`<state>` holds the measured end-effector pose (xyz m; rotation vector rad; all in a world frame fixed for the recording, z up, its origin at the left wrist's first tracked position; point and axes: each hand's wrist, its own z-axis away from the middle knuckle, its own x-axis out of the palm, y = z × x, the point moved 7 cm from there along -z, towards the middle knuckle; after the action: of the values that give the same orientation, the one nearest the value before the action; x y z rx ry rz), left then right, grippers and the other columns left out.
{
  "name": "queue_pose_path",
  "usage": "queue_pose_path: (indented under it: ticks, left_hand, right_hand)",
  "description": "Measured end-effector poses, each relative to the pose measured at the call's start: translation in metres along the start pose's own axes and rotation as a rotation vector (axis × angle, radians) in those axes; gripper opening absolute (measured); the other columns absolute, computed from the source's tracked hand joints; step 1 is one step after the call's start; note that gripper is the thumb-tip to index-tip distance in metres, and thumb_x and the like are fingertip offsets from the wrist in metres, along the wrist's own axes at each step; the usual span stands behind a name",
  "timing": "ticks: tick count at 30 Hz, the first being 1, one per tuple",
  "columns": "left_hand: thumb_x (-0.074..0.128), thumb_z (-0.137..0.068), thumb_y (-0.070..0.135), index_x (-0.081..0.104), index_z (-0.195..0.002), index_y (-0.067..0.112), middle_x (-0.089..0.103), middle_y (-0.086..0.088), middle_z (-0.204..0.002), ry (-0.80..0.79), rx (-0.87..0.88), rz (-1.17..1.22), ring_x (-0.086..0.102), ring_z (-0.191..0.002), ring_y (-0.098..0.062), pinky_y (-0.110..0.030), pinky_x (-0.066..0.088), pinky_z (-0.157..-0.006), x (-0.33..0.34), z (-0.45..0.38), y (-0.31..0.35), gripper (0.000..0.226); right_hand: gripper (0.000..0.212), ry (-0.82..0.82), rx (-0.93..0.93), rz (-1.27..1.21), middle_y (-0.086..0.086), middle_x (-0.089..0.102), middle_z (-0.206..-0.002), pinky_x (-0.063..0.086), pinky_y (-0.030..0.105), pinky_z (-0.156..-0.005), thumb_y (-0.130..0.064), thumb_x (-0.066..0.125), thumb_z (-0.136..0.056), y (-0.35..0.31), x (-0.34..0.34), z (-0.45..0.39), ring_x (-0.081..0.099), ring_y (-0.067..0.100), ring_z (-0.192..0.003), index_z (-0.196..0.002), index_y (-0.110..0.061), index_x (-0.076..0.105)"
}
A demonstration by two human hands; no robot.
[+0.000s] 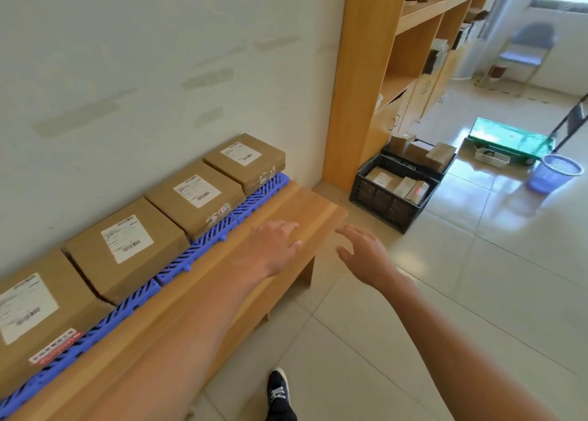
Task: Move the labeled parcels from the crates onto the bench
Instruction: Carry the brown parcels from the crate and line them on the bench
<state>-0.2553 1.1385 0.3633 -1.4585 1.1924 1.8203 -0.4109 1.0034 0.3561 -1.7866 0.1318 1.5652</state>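
Pale wall behind desk with four labeled parcels; left grip and right grip wide, empty, toward black crates; remaining cartons likely light, stiff, best clasped at opposite sides.

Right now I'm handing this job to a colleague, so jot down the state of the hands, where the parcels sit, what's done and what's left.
Left hand: open, empty, over the wooden bench.
Right hand: open, empty, past the bench end.
Done: four labeled parcels in a row on the blue slatted mat along the wall.
Left: more parcels in the near black crate and the far crate on the floor by the shelving unit.
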Motion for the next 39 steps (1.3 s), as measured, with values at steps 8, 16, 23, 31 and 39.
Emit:
queue_pose_path:
  ticks: [8,16,23,31,39]
  left_hand:
    - [0.048,-0.102,0.05,0.044,-0.151,0.028,0.05,0.001,-0.151,-0.082,0.082,0.076,0.045,-0.139,-0.02,-0.042,0.039,-0.11,0.03,-0.119,0.027,0.054]
    - [0.05,-0.102,0.046,0.046,-0.148,0.028,0.053,0.002,-0.149,-0.168,0.258,0.086,0.048,-0.136,-0.018,-0.042,0.041,-0.111,0.057,-0.22,0.097,0.049]
    - [0.052,-0.102,0.045,0.046,-0.149,0.027,0.053,0.0,-0.148,-0.213,0.395,0.062,0.048,-0.137,-0.019,-0.045,0.042,-0.112,0.087,-0.311,0.192,0.051]
    - [0.053,-0.102,0.044,0.048,-0.147,0.026,0.056,-0.001,-0.145,-0.256,0.418,-0.018,0.052,-0.133,-0.02,-0.045,0.045,-0.109,0.121,-0.418,0.29,0.049]
    - [0.054,-0.101,0.046,0.049,-0.146,0.027,0.059,0.0,-0.141,-0.255,0.368,0.025,0.054,-0.129,-0.019,-0.045,0.045,-0.108,0.141,-0.512,0.33,0.049]
  right_hand:
    - [0.048,-0.007,0.166,0.034,-0.004,0.045,-0.154,0.035,0.043,-0.118,-0.035,0.056,-0.101,0.08,-0.022,-0.061,0.039,0.021,-0.143,-0.148,-0.027,0.047]
    - [0.048,0.078,0.347,-0.031,-0.003,0.05,-0.151,0.038,0.038,-0.113,-0.033,0.058,-0.101,0.157,-0.058,-0.09,0.044,0.021,-0.139,-0.147,-0.026,0.047]
    - [0.049,0.115,0.476,-0.07,-0.002,0.046,-0.154,0.037,0.04,-0.113,-0.031,0.057,-0.102,0.259,-0.098,-0.109,0.042,0.023,-0.141,-0.149,-0.024,0.046]
    - [0.049,0.131,0.513,-0.112,-0.001,0.05,-0.15,0.042,0.04,-0.111,-0.03,0.058,-0.101,0.391,-0.153,-0.158,0.047,0.023,-0.137,-0.148,-0.021,0.047]
    - [0.053,0.089,0.502,-0.131,-0.001,0.048,-0.152,0.04,0.038,-0.111,-0.029,0.06,-0.1,0.468,-0.178,-0.23,0.046,0.021,-0.138,-0.15,-0.023,0.043]
